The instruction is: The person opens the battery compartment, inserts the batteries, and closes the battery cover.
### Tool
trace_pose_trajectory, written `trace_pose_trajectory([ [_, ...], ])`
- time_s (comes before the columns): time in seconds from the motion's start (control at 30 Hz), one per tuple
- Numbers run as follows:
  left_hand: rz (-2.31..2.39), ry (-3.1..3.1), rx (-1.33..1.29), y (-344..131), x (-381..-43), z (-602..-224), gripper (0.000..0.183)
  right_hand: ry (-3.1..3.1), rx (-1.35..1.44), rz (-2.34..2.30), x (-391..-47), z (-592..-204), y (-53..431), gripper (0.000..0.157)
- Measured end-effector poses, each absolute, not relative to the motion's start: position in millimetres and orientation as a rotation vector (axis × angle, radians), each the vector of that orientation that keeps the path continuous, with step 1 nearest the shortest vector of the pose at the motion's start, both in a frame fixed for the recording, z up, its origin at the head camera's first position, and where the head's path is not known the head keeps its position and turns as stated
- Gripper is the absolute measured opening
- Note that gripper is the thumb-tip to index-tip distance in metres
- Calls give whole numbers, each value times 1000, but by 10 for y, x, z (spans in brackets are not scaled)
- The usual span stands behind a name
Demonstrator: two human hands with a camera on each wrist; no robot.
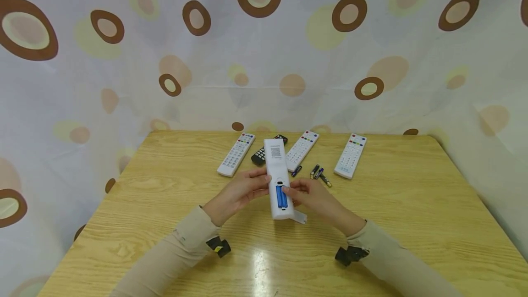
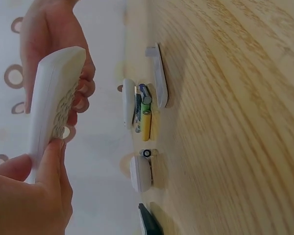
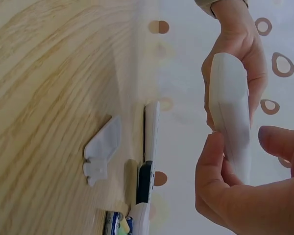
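Note:
A white remote control (image 1: 277, 159) is held above the table, its back turned up and two blue batteries (image 1: 282, 197) lying in the uncovered compartment. My left hand (image 1: 243, 189) grips one long edge, thumb on the back and fingers on the button side. On the opposite edge, my right hand (image 1: 315, 198) has its fingers curled against the button side. In the right wrist view the right thumb (image 3: 279, 142) stands a little off the back, over the compartment. Below, a white battery cover (image 3: 105, 142) lies on the wooden table.
Behind lie three white remotes, at left (image 1: 236, 155), middle (image 1: 303, 150) and right (image 1: 350, 156). A black remote (image 1: 259, 156) is partly hidden by the held one. Several loose batteries (image 1: 319, 173) lie past the right hand. A patterned cloth (image 1: 264, 58) hangs along the table's back edge.

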State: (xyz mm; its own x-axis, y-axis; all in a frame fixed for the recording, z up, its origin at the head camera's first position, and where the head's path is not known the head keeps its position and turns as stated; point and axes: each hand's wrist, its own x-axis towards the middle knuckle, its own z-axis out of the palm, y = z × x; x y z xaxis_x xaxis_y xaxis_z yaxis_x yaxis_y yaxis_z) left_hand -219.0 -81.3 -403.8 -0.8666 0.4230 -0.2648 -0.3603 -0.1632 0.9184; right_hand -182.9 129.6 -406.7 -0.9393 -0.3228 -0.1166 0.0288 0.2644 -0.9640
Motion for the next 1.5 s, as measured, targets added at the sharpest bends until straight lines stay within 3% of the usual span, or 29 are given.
trace_pose_trajectory([
  [0.1,2062,1645,39,-857,-2205,-4068,45,2313,-403,-1654,-1832,-4098,1391,35],
  [0.3,2073,1674,-21,-972,-2217,-4110,45,2648,-759,-1105,-1793,-4228,1521,16],
  [0.53,2086,1652,12,-999,-2205,-4130,44,2773,-908,-625,-1657,-4304,1414,26],
  [0.9,2089,1652,25,-990,-2190,-4133,42,2871,-990,-533,-1672,-4360,1387,3],
  [1.23,2082,1654,35,-975,-2197,-4137,41,2859,-839,-698,-1694,-4246,1500,20],
  [1.5,2076,1641,61,-958,-2191,-4132,42,2947,-739,-985,-1789,-4057,1594,13],
])
